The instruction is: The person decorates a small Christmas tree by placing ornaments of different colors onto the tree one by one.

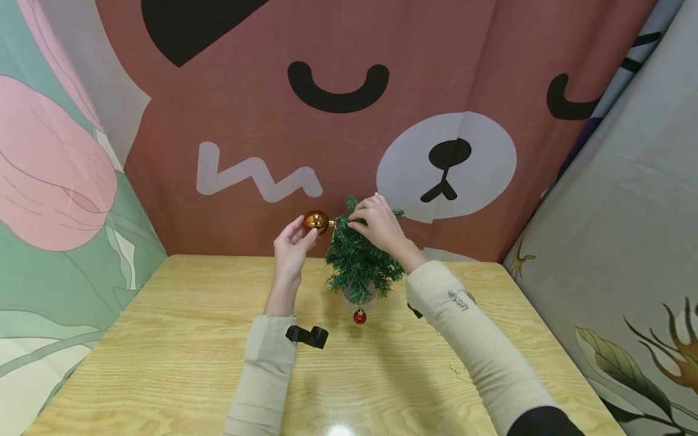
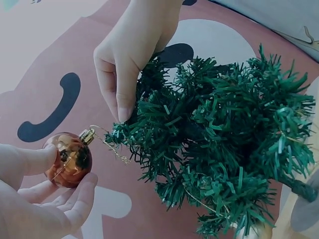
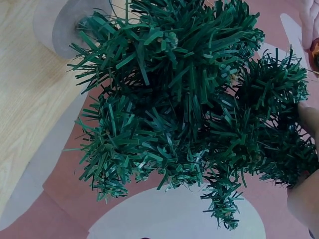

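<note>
Between the thumb and fingers of my left hand (image 1: 291, 249) is a shiny copper-orange Christmas bauble (image 2: 71, 160) with a gold cap. A gold cord (image 2: 114, 149) loops from that cap to the tip of a branch on a small green artificial Christmas tree (image 1: 357, 257). My right hand (image 1: 380, 225) pinches this same upper left branch; in the right wrist view its fingertips are partly hidden by needles. Low on the tree's front hangs a small red bauble (image 1: 360, 317). Another pale gold bauble (image 2: 255, 232) shows at the bottom of the left wrist view.
The tree's grey pot (image 3: 62, 30) stands on a wooden table (image 1: 185, 339), near its back edge. A thin gold cord (image 1: 459, 373) lies on the right of the table. Printed cloth (image 1: 245, 121) hangs behind and at both sides.
</note>
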The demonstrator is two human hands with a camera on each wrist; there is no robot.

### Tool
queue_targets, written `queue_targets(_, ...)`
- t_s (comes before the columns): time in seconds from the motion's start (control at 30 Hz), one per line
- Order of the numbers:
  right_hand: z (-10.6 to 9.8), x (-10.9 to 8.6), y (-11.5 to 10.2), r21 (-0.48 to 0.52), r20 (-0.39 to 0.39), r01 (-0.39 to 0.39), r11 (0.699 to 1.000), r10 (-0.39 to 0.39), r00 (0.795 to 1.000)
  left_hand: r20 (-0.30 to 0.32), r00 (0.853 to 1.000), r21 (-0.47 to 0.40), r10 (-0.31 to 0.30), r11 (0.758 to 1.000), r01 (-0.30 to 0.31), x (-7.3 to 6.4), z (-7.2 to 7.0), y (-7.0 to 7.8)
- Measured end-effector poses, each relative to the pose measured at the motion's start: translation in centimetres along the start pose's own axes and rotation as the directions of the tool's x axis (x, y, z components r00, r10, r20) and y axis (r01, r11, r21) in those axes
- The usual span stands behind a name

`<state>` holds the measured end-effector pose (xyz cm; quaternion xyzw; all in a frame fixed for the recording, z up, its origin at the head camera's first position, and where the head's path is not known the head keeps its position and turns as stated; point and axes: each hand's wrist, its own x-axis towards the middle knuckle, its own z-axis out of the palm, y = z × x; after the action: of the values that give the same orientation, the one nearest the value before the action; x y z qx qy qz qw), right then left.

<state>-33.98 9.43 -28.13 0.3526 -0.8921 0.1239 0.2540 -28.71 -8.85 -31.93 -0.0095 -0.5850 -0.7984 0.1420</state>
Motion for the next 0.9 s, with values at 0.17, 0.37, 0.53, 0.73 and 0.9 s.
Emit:
queue_targets(0.17,0.1,-0.1,0.0,-0.025,-0.053,0.009,1.0,-0.011,0.999,0.0,1.0,-0.018,-0.02,1.0,0.02,0.1,0.2,0.2)
queue_targets(0.37,0.3,0.2,-0.2,-0.04,-0.246,0.094,0.995,-0.101,0.964,0.014,1.0,-0.022,-0.027,0.999,0.028,0.2,0.4,0.4)
queue_targets(0.53,0.4,0.6,-0.5,0.007,-0.323,0.192,0.981,-0.18,0.929,0.026,1.0,-0.048,-0.015,0.999,0.016,0.1,0.7,0.8)
queue_targets(0.73,0.1,0.6,-0.9,0.213,-0.2,0.138,0.967,-0.095,0.975,0.031,1.0,-0.07,0.001,0.998,0.001,-0.1,1.1,1.0)
queue_targets(0.9,-0.6,0.9,-1.1,0.36,-0.017,0.027,0.933,-0.022,1.0,0.037,0.999,-0.087,-0.005,0.996,0.008,-0.1,1.3,1.1)
